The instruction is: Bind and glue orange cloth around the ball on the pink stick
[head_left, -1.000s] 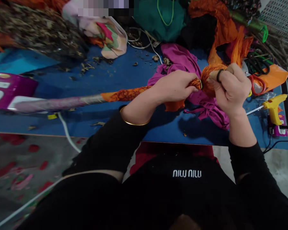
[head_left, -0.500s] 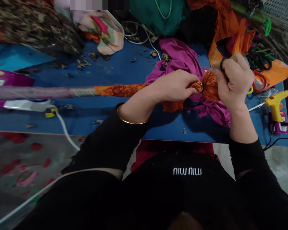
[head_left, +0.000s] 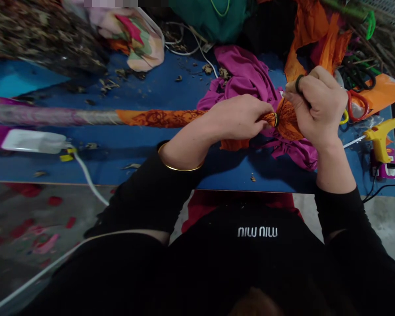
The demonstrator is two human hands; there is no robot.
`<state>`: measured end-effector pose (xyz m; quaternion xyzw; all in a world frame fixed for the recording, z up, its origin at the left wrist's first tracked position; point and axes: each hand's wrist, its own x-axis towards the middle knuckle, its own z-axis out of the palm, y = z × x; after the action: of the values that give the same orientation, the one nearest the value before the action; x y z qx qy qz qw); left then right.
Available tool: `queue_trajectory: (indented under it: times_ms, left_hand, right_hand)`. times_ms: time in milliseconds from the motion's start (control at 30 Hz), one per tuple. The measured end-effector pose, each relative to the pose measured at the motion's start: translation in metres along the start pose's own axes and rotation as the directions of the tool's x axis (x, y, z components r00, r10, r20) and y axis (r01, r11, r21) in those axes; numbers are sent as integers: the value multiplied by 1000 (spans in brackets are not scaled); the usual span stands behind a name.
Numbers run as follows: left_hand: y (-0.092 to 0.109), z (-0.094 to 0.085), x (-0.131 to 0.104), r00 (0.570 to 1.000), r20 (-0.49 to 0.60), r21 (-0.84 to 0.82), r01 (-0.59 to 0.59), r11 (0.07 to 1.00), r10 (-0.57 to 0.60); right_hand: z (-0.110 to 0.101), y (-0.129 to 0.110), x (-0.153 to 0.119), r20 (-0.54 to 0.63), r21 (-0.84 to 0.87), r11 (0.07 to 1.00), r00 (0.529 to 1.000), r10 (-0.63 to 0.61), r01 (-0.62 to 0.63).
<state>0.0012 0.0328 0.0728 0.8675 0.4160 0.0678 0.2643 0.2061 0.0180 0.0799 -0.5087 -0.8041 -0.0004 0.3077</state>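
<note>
A long pole (head_left: pixel 98 117) lies across the view, its right stretch wrapped in patterned orange cloth (head_left: pixel 161 117). My left hand (head_left: pixel 238 116) is closed round the wrapped pole, thumb and fingertips by a dark and yellow tie. Just past that tie the cloth bulges into a gathered orange bunch (head_left: pixel 287 123). My right hand (head_left: pixel 319 105) is closed on the bunch's far side, with a dark green ring on one finger; its fingertips are partly hidden. Crumpled purple cloth (head_left: pixel 246 74) lies under and behind both hands.
On the blue table (head_left: pixel 171 171) are a yellow glue gun (head_left: pixel 382 138), red-handled scissors (head_left: pixel 358 107), a white power strip (head_left: pixel 34 140) with a cord, and scattered dry leaves. A bag of dry leaves (head_left: pixel 46 39) stands back left. Orange cloth strips (head_left: pixel 311 26) lie back right.
The left part of the pole has swung slightly upward in view, away from the power strip. Both hands keep their hold in nearly the same place. The view has shifted a little.
</note>
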Motion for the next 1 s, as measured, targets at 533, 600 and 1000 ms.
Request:
queue_trajectory:
  times_ms: [533,600,1000]
  left_hand:
    - [14,3,-7,1000,18,188,21,982,-25]
    - [13,1,-6,999,25,182,30,983,-35]
    - [7,-6,-2,997,79,165,-13,986,0]
  right_hand:
    - [-5,1,6,77,-16,1000,997,8,-7]
    - [-6,-1,4,79,1,1000,997,-12,12]
    - [-10,-16,-1,83,-47,995,993,-79,83]
